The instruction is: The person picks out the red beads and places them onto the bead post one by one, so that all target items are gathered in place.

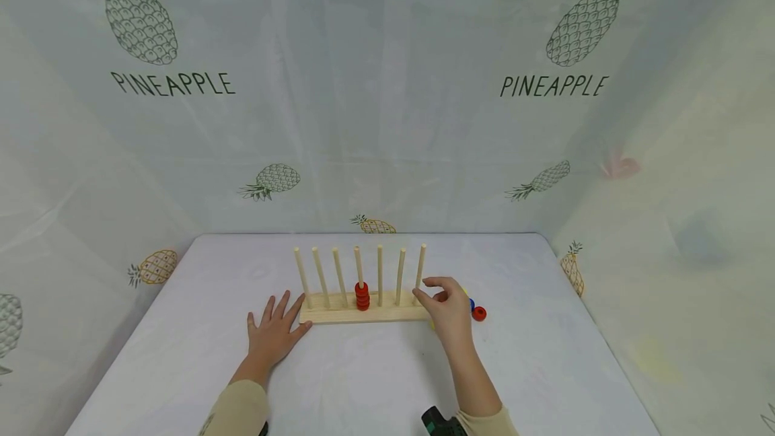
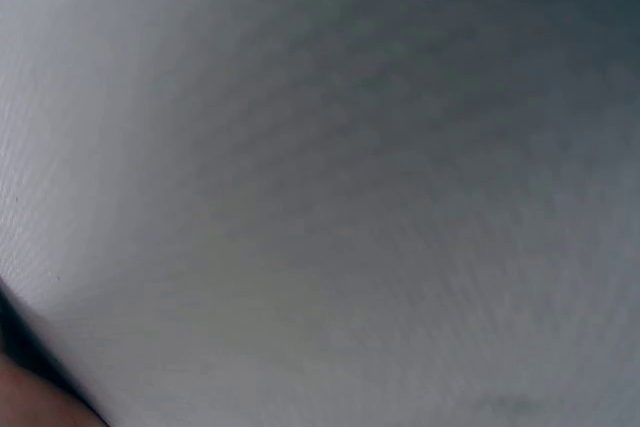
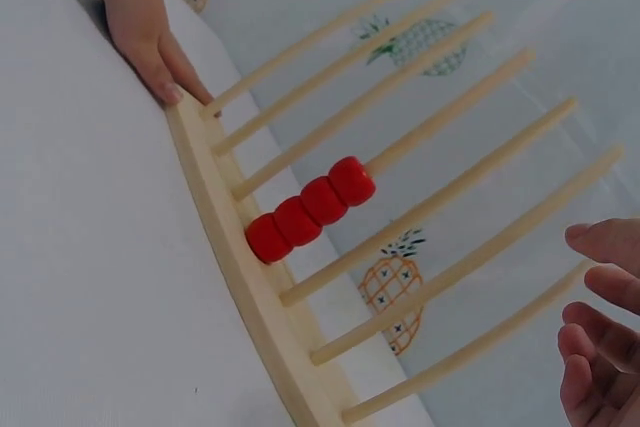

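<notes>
A pale wooden peg stand [image 1: 363,315] with several upright pegs rests on the table. Several red beads [image 3: 322,200] are stacked on its middle peg [image 3: 450,112]. My left hand [image 1: 274,335] lies with fingers spread at the stand's left end, thumb and index fingertips at the base. By the rightmost peg [image 1: 420,264] is my right hand [image 1: 449,311], its thumb and index finger apart and its other fingers loosely bent. No bead shows between the fingers [image 3: 610,244], which are close to that peg's top end in the right wrist view. The left wrist view is mostly a blurred grey surface.
Right of my right hand lie a loose red bead [image 1: 479,313] and a partly hidden blue bead [image 1: 472,304]. Bits of yellow show beside the hand. A pineapple-print sheet [image 1: 387,120] hangs behind the white table [image 1: 363,382].
</notes>
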`<act>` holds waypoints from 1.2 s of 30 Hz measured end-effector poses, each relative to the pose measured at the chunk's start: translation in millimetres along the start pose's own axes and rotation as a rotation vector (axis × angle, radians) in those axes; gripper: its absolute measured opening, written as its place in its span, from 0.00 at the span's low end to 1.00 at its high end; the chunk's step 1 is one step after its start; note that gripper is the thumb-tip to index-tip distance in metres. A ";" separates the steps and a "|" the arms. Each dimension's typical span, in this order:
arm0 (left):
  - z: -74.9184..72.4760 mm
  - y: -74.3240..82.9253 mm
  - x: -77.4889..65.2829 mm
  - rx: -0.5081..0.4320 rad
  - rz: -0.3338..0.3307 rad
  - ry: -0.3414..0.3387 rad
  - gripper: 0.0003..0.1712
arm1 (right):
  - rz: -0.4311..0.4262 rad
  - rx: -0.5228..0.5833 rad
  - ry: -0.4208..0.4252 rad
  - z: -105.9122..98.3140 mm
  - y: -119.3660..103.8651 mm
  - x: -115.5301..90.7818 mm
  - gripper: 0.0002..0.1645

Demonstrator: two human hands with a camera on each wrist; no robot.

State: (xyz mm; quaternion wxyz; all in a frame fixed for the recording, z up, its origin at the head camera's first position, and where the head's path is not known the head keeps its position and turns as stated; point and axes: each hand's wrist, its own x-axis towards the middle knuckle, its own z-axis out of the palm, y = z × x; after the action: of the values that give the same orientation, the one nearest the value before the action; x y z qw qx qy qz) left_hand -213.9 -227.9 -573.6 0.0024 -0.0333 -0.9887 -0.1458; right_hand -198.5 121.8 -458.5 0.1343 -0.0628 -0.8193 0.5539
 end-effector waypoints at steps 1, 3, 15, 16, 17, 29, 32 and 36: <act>0.6 -0.5 0.1 0.005 0.001 0.000 0.43 | 0.000 -0.001 0.000 -0.5 2.3 0.0 0.14; 1.2 -0.9 0.2 0.000 0.005 0.005 0.43 | 0.001 -0.010 0.000 -1.1 7.8 0.5 0.15; 13.5 -8.9 4.1 -0.004 0.032 0.054 0.44 | 0.086 -0.069 0.029 -7.7 35.4 -0.8 0.16; 13.6 -9.0 4.0 -0.006 0.031 0.056 0.44 | 0.094 -0.071 0.030 -8.5 37.7 -0.7 0.16; 13.5 -8.9 4.0 -0.007 0.030 0.056 0.44 | 0.099 -0.073 0.035 -9.2 39.9 -0.3 0.16; 3.3 -0.2 -1.1 -0.001 0.015 0.047 0.42 | 0.156 -0.130 0.038 -13.4 61.3 0.9 0.18; 6.9 -3.0 0.4 0.016 0.018 0.049 0.43 | 0.166 -0.146 0.041 -13.7 66.3 2.0 0.17; 6.8 -2.4 1.1 0.003 0.017 0.042 0.43 | 0.194 -0.152 0.029 -14.2 73.1 3.1 0.16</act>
State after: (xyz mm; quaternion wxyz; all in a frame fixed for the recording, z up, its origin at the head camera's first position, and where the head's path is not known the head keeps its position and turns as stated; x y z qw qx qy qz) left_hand -215.1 -228.1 -580.8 0.0244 -0.0387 -0.9884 -0.1451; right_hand -200.6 162.9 -520.7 0.0867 -0.1595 -0.8469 0.4997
